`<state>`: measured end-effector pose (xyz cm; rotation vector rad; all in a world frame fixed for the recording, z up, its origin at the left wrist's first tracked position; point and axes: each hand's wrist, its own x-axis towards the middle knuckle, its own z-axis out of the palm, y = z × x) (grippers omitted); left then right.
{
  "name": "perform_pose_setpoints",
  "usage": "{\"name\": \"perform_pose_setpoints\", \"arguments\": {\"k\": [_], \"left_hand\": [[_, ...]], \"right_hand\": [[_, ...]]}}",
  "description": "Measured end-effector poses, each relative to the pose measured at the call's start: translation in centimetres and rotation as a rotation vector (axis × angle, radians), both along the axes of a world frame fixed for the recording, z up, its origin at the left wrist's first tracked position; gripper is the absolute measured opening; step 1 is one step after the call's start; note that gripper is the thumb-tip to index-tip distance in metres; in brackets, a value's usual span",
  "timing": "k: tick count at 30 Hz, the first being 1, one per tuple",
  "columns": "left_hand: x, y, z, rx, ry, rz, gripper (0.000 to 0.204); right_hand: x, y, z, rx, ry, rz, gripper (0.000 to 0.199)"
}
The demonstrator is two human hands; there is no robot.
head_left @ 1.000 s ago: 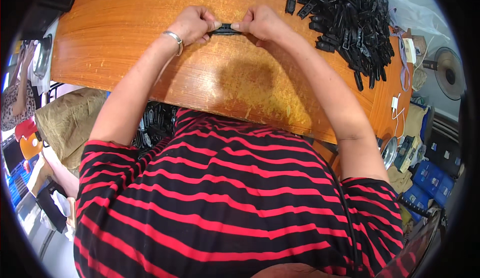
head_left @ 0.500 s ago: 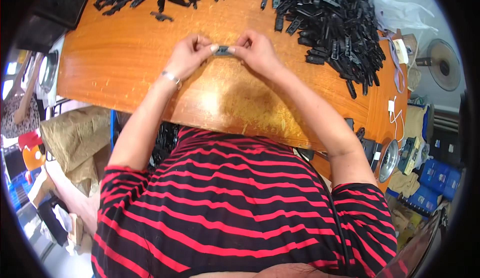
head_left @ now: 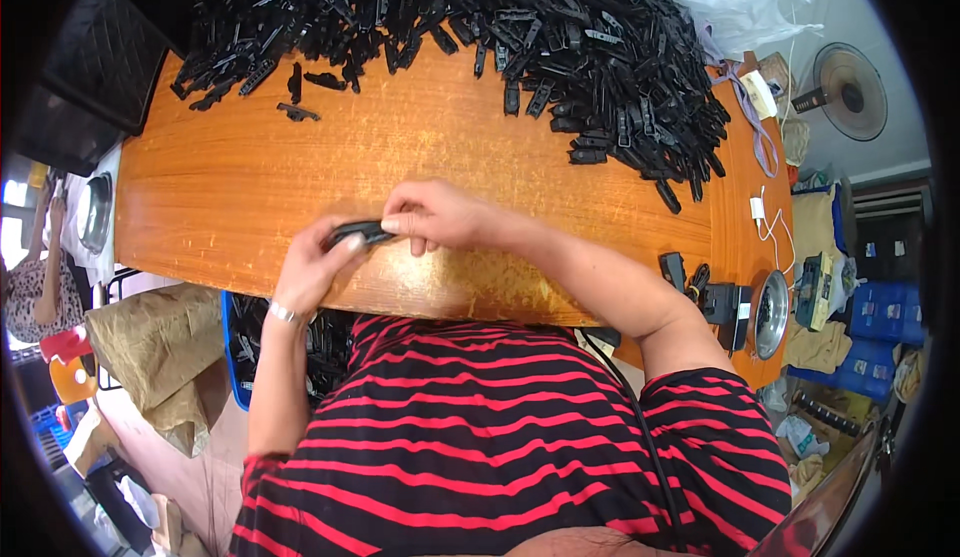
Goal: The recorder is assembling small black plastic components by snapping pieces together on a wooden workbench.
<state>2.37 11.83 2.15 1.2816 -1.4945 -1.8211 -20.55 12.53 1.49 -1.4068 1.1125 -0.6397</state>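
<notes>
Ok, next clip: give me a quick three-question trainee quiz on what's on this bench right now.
1. True or false: both hands grip the same small black part.
2. Where is the big heap of black parts? A) far edge of the wooden table B) on the floor C) in the person's lap
3. What does the left hand wear at the wrist?

Key: 1 true; 2 A; 3 a thin bracelet. The right hand pinches the part's other end.

A small black plastic part (head_left: 358,233), long and narrow, lies roughly level between the two hands. Its left end sits under the left hand (head_left: 312,269) fingertips, and its right end is pinched by the right hand (head_left: 436,215).
</notes>
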Motion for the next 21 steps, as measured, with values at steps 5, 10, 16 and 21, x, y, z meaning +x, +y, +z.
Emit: {"name": "perform_pose_setpoints", "arguments": {"k": [5,10,16,21], "left_hand": [[13.2,2.5,0.4,-0.087,-0.316,-0.077,0.026],[18.3,6.0,0.7,0.053,-0.574,0.003,0.033],[11.6,-1.7,1.2,-0.317,-0.349,0.217,0.014],[5.3,-11.0,-0.2,-1.115,-0.627,0.23,0.016]], "right_hand": [[-3.4,-4.1,2.2,-0.028,0.332,-0.047,0.022],[-11.3,-11.4,-0.7,-0.883,1.076,-0.274,0.01],[-13.5,-13.3,0.5,-0.811,1.344,-0.046,0.013],[-10.5,-11.7,0.8,-0.753,1.175,-0.095,0.02]]}}
